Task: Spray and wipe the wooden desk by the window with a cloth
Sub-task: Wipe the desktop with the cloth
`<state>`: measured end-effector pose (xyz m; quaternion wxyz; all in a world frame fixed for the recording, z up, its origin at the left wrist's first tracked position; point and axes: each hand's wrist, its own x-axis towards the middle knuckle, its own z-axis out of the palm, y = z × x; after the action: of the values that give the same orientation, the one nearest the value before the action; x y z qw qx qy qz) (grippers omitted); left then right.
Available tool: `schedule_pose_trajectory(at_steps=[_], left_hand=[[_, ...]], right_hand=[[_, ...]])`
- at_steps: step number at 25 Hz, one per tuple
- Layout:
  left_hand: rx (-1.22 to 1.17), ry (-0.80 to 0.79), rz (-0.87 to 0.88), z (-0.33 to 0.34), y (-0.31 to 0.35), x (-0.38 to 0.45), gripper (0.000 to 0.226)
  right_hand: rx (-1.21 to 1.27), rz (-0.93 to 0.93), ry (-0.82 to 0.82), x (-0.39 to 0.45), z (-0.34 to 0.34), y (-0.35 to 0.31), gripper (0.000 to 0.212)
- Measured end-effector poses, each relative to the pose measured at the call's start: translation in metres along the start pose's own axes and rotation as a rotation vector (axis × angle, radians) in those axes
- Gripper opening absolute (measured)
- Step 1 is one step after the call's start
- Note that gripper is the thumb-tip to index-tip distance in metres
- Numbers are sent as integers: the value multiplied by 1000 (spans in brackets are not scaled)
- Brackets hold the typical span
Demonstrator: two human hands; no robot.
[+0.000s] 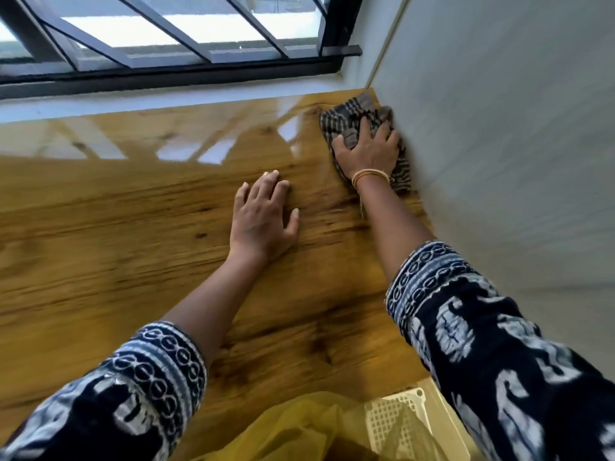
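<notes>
The wooden desk (133, 234) fills the view, glossy and reflecting the window bars. A dark checked cloth (346, 118) lies bunched in the desk's far right corner against the wall. My right hand (366, 151) presses down on the cloth with spread, slightly bent fingers, a thin bangle at the wrist. My left hand (263, 214) rests flat on the bare wood left of it, fingers straight, holding nothing. No spray bottle is in view.
A window with dark metal bars (166, 38) runs along the desk's far edge above a white sill. A grey wall (499, 128) borders the desk on the right. A yellow fabric (299, 430) and a pale perforated object (396, 420) lie below the near edge.
</notes>
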<state>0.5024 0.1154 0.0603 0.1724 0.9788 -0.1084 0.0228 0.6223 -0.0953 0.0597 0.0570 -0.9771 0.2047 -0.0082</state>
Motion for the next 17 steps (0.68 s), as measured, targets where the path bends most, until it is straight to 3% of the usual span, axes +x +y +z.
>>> schedule_pose_trajectory(at_steps=[10,17], left_hand=[[209,-76,-36,-2,16,-24,61],[51,-125,65,1,42,-111,64]], right_hand=[[5,218,120,-174,-2,86,77],[24,432,42,-274,-11,137,77]])
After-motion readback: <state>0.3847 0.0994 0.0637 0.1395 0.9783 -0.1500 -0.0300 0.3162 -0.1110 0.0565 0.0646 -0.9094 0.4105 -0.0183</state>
